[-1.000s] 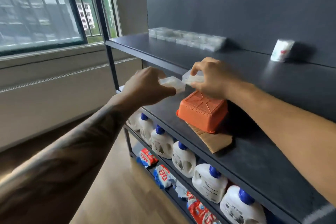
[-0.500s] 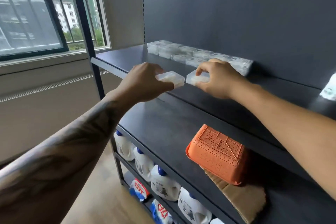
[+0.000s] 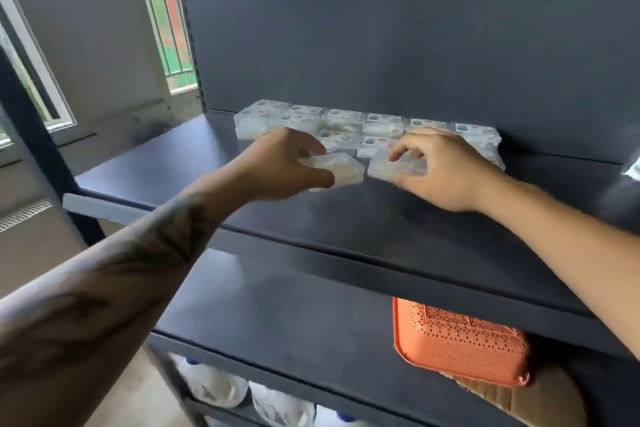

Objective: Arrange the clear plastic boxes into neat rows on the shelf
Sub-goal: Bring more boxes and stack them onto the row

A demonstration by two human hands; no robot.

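Gripping one clear plastic box each, both hands hover over the upper shelf (image 3: 166,180), just in front of the rows already laid there. Left hand (image 3: 287,166): fingers and thumb curled round the left box (image 3: 341,168), clamped on its near end; box looks held slightly above the shelf surface, though blur makes contact hard to judge. Right hand (image 3: 440,173): thumb and fingers pinching the right box (image 3: 391,168) from above and behind. The two held boxes sit side by side, near each other with a narrow gap between.

Directly beyond both grips: arranged boxes (image 3: 346,125) in two rows against the dark back panel (image 3: 398,35), some with coloured labels on the lids; further boxes lie behind the right hand, partly hidden by it.

Below the right forearm, on the next shelf down: orange perforated basket (image 3: 460,347), upside down, resting on a piece of cardboard (image 3: 540,402). Lower again, beneath the left forearm: white jugs (image 3: 214,388), blurred. Window (image 3: 166,10) beyond the left hand
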